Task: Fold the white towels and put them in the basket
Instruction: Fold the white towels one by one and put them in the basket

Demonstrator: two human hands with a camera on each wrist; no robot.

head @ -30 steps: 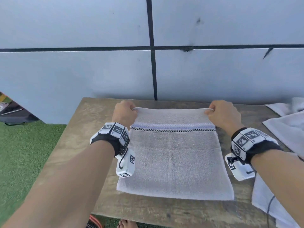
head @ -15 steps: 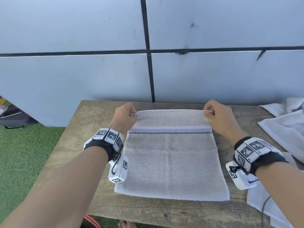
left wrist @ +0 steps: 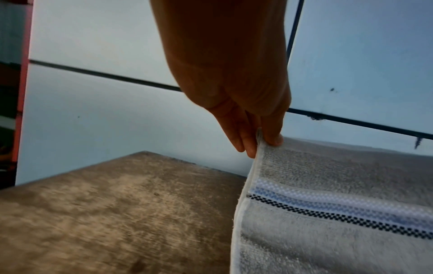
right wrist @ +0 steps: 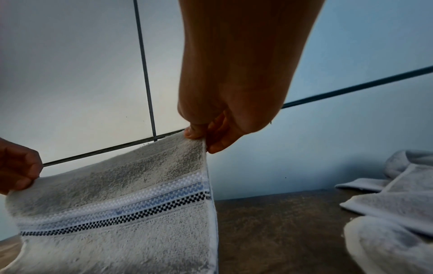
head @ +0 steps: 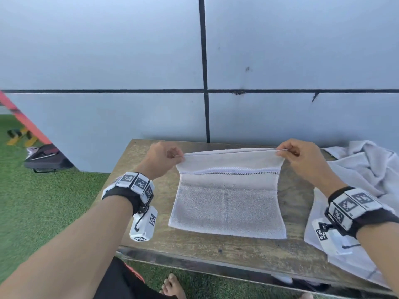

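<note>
A white towel [head: 228, 199] with a blue band and a black checked stripe lies on the wooden table [head: 298, 197], its far edge raised off the top. My left hand [head: 170, 155] pinches the far left corner, thumb on the near side of the towel [left wrist: 328, 213] and fingers [left wrist: 246, 144] behind. My right hand [head: 287, 153] pinches the far right corner of the same towel [right wrist: 121, 204] between thumb and fingers [right wrist: 215, 142]. The near half stays flat on the table. No basket is in view.
More white towels [head: 367, 169] lie crumpled on the table's right side and drape over its right front edge. A pale panelled wall [head: 129, 61] stands right behind the table. Green turf [head: 43, 201] and a dark bag [head: 46, 158] are to the left.
Both hands have lifted the towel's far edge off the table and drawn it slightly toward me. The grips on the two corners are unchanged, and the head view has tilted up.
</note>
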